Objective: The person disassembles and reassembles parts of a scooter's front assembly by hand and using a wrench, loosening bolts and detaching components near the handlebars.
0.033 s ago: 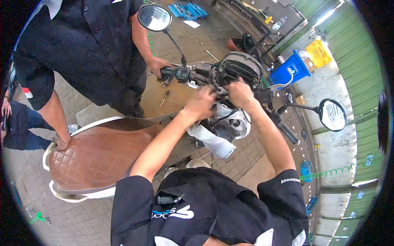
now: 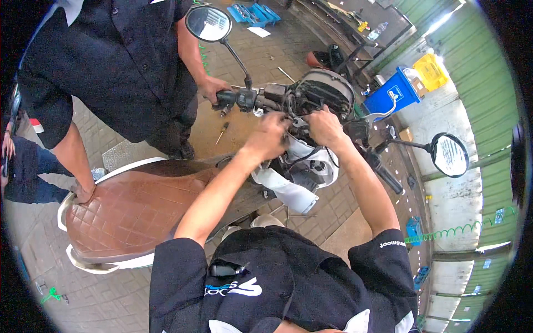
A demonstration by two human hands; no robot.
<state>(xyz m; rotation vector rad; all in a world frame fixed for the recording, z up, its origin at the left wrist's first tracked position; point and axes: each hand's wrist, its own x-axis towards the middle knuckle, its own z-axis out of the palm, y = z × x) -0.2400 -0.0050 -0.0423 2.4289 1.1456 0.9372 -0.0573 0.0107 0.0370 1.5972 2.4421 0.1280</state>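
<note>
In front of me stands a scooter with its handlebar stripped of covers, showing bare metal, cables and a dark headlight housing (image 2: pixel 327 91). My left hand (image 2: pixel 268 136) is at the middle of the handlebar with its fingers curled in among dark parts. My right hand (image 2: pixel 325 127) is closed just right of it, fingertips bent down behind the headlight housing. Whatever either hand pinches is hidden. Below them lies white front bodywork (image 2: pixel 288 191) with a black cable across it. The right handlebar grip (image 2: pixel 388 176) is free of hands.
A co-worker's hand (image 2: pixel 214 89) holds the left grip, and their other hand (image 2: pixel 84 191) presses the brown quilted seat (image 2: pixel 133 213). Mirrors (image 2: pixel 209 24) stick out on both sides. A screwdriver (image 2: pixel 222 133) lies on the floor. A blue bin (image 2: pixel 391 94) stands by the wall.
My left hand has shifted slightly left and away from me. My right hand and the co-worker's hands look almost unmoved.
</note>
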